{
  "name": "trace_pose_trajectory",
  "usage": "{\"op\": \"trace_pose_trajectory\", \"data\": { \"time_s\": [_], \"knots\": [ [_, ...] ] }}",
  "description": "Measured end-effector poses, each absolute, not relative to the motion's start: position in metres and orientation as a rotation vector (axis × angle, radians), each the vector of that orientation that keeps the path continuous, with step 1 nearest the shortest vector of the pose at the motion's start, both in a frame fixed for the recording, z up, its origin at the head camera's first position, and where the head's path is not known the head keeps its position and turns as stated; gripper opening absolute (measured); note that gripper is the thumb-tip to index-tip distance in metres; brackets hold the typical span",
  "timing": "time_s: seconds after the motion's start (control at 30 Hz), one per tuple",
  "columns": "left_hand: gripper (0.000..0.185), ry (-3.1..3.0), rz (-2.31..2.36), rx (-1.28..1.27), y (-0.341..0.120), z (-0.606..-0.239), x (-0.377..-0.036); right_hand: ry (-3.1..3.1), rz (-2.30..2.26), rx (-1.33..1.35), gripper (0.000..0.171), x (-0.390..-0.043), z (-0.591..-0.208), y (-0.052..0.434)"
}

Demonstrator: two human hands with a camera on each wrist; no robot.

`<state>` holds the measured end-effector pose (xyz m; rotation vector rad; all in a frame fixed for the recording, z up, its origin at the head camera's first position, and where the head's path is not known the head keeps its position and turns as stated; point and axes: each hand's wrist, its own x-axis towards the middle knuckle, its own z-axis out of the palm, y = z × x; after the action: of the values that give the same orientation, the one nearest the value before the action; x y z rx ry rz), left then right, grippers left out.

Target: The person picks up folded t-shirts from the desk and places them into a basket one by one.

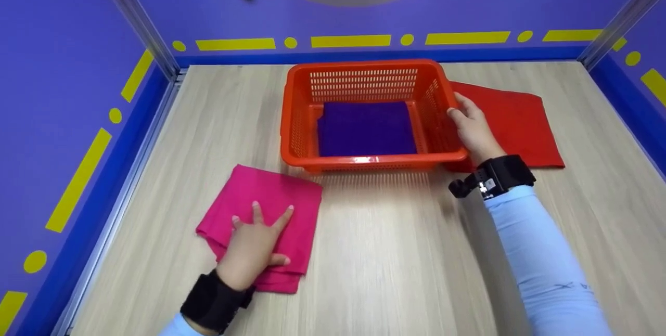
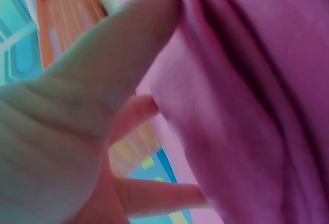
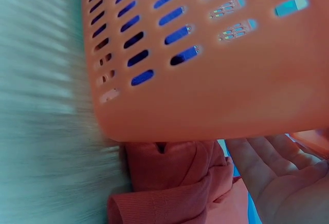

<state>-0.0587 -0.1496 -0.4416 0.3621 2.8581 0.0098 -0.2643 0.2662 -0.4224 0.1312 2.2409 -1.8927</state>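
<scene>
My left hand [image 1: 252, 247] rests with spread fingers on a folded pink cloth [image 1: 291, 201] at the front left. In the left wrist view, the pink cloth [image 2: 231, 106] shows layered folds beside the thumb and fingers. My right hand [image 1: 472, 125] grips the right rim of an orange-red plastic basket [image 1: 364, 160], thumb over the rim. Inside the basket lies a folded dark purple cloth [image 1: 367, 128]. A folded red cloth [image 1: 520, 123] lies right of the basket, partly hidden by the hand and basket; its ribbed edge [image 3: 154, 206] shows in the right wrist view.
The wood-grain table [image 1: 385, 253] carries everything. Blue-purple panels with yellow markings [image 1: 234, 44] close off the back and both sides. A metal strip [image 1: 112, 232] runs along the left edge.
</scene>
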Motion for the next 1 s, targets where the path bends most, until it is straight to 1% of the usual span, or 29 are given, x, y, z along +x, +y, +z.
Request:
{"op": "trace_pose_trajectory", "data": {
  "time_s": [0.3,0.57,1.0],
  "knots": [
    [0.106,2.853,-0.277,0.399,-0.102,-0.443,-0.057,2.266,-1.901,0.08,0.062,-0.264,-0.423,0.266],
    [0.111,2.818,-0.497,0.326,-0.054,-0.446,-0.058,2.265,-1.906,0.084,0.061,-0.266,-0.422,0.262],
    [0.112,2.747,-0.563,0.197,0.023,-0.446,-0.067,2.243,-1.901,0.122,0.061,-0.266,-0.424,0.267]
  ]
}}
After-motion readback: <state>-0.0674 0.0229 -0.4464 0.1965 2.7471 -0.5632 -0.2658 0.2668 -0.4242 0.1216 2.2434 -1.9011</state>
